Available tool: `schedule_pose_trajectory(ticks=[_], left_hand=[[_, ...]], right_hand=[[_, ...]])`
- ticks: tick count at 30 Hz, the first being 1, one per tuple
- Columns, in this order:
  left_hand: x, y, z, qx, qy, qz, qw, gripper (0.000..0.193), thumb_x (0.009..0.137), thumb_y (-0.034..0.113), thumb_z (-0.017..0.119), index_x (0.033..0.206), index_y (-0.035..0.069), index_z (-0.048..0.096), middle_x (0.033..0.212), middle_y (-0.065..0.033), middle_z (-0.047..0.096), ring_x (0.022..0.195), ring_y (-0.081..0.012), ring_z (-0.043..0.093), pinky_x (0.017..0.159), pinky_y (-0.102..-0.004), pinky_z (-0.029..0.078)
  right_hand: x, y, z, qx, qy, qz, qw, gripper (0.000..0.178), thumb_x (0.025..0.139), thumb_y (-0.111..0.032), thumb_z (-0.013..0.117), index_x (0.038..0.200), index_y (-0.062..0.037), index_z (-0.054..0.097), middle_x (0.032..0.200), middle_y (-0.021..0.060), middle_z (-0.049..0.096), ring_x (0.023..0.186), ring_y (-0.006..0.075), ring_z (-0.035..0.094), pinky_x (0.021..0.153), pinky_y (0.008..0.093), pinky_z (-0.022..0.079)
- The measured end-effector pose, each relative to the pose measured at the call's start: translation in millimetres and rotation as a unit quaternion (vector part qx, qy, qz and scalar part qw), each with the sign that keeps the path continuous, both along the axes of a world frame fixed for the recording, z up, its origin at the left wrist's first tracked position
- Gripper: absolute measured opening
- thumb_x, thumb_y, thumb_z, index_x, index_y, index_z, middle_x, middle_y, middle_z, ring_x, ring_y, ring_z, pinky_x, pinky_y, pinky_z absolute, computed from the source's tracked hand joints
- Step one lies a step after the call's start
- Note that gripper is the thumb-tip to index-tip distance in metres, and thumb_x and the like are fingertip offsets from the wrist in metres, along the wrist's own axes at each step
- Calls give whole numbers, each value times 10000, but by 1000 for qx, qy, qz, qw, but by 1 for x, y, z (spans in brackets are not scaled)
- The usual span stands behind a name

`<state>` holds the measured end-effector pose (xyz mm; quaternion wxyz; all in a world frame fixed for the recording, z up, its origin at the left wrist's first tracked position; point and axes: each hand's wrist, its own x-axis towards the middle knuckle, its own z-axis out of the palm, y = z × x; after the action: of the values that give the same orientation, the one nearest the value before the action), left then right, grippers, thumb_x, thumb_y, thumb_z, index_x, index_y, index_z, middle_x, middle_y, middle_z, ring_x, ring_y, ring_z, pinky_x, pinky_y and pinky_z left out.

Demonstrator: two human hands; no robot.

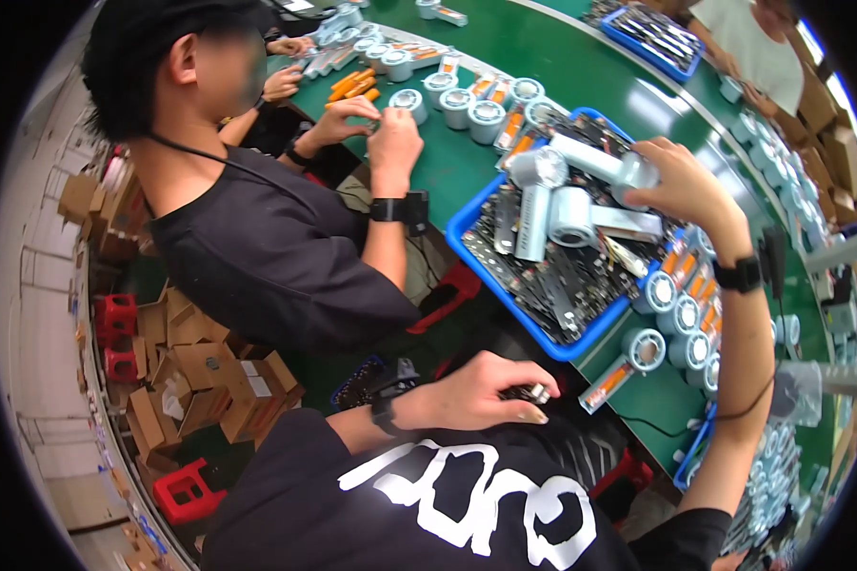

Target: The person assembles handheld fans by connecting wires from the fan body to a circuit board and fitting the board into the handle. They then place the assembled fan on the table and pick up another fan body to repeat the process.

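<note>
My right hand [686, 186] reaches over a blue tray [567, 352], its fingers closed round the head of a light blue handheld fan [586, 157]. More fan bodies lie in the tray, including one with a round head [571, 217], on top of many small dark parts [552, 285]. Closer to my body, my left hand [481, 392] is closed on a small dark part with a shiny metal end [537, 392]. Most of that part is hidden by the fingers.
A co-worker in black [276, 238] sits at my left, handling a fan. Several fans [646, 350] with orange inside their handles line the green table [638, 100]. Another blue tray [686, 74] stands at the back. Red stools [189, 490] and open cartons [205, 376] occupy the left floor.
</note>
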<state>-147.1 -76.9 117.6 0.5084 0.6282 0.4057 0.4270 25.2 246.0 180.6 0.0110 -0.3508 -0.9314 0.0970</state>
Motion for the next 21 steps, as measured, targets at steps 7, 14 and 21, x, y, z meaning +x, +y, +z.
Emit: schedule_pose_trajectory(ticks=[7,14,21], left_hand=[[-92,-22,13,-22,-169,279,945,431,1014,408,648,1112,-12,663,732,58,486,636,-14,408,561,-210,314],[-42,-6,-14,-107,-128,247,955,624,991,555,588,1114,-55,625,637,49,406,552,-37,349,512,-226,273],[29,5,-34,-157,-60,-11,986,596,1013,525,574,1093,-65,610,693,15,460,596,-72,408,549,-252,344]], right_hand=[[32,-73,27,11,201,26,979,620,740,-79,760,1331,-15,580,1422,185,544,1328,369,509,1128,432,388],[97,-199,34,-78,262,-57,960,484,696,-62,757,1167,14,674,1195,194,673,1120,357,650,989,424,487],[126,-295,-80,-169,468,-341,798,279,849,45,678,1128,32,677,979,86,669,878,158,644,798,270,507]])
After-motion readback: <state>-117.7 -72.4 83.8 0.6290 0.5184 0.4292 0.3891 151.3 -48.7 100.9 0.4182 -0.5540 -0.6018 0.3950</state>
